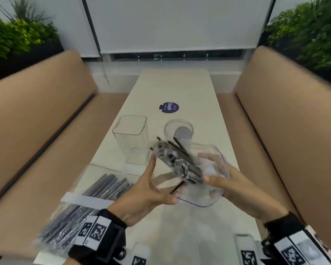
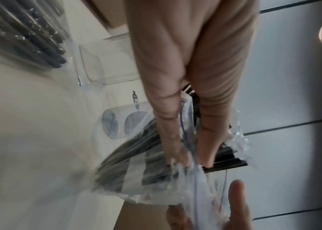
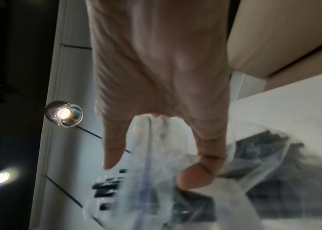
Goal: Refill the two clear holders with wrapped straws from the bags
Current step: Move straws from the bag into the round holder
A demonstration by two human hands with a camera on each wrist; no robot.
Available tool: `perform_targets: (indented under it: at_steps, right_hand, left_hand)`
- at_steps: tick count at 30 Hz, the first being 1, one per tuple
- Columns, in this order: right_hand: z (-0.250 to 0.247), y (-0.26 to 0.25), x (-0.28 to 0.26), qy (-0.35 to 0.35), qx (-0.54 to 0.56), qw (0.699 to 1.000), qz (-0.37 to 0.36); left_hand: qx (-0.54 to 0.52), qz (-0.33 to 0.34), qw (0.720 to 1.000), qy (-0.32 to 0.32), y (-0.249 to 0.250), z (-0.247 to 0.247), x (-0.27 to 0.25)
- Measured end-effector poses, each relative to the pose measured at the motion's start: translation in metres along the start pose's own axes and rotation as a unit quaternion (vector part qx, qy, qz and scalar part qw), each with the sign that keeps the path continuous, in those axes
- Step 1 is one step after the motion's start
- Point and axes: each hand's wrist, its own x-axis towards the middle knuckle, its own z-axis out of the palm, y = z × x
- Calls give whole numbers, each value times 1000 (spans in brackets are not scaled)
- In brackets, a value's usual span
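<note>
Above the table, held bag: a clear plastic bag (image 1: 204,180) with a thin purple line at its mouth is kept in the air between both hands, over the near middle of the table.
Wrapped straws: a bundle of dark straws in clear wrappers (image 1: 177,159) is partly out of the bag, the far ends pointing up and away, toward the holders.
Left hand: the left hand (image 1: 141,197) grips the bundle and the bag edge; in the left wrist view the fingers (image 2: 176,140) are closed on the plastic with the dark straws under them.
Right hand: the right hand (image 1: 235,186) holds the other side of the bag; in the right wrist view the thumb (image 3: 195,177) presses on the plastic and one finger is stretched straight.
Square holder: a clear square holder (image 1: 131,138) stands upright on the table, just beyond the left hand, with no straws inside.
Round holder: a clear round holder (image 1: 178,131) stands to the right of the square one, behind the straw ends.
Second bag: another clear bag full of dark straws (image 1: 88,205) lies on the near left part of the table.
Table: a long white table (image 1: 172,87) with a round purple sticker (image 1: 169,107) beyond the holders.
Surroundings: tan benches (image 1: 36,119) at both sides and green plants (image 1: 17,33) behind them.
</note>
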Motion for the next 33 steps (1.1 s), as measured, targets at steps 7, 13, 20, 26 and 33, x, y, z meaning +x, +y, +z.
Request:
perform_targets:
  at_steps: [7, 13, 20, 26, 33]
  right_hand:
    - [8, 29, 7, 64, -32, 997, -5]
    - [15, 62, 10, 180, 119, 976, 10]
    - [4, 55, 35, 158, 424, 892, -6]
    - [39, 27, 56, 94, 361, 928, -15]
    - [11, 34, 78, 242, 286, 926, -50]
  left_hand:
    - [-103, 12, 995, 14, -7, -19, 8]
    - [37, -27, 992, 116, -13, -35, 10]
    - [264, 41, 958, 105, 19, -40, 25]
    - [312, 42, 946, -72, 42, -27, 41]
    - [243, 166, 951, 98, 5, -40, 61]
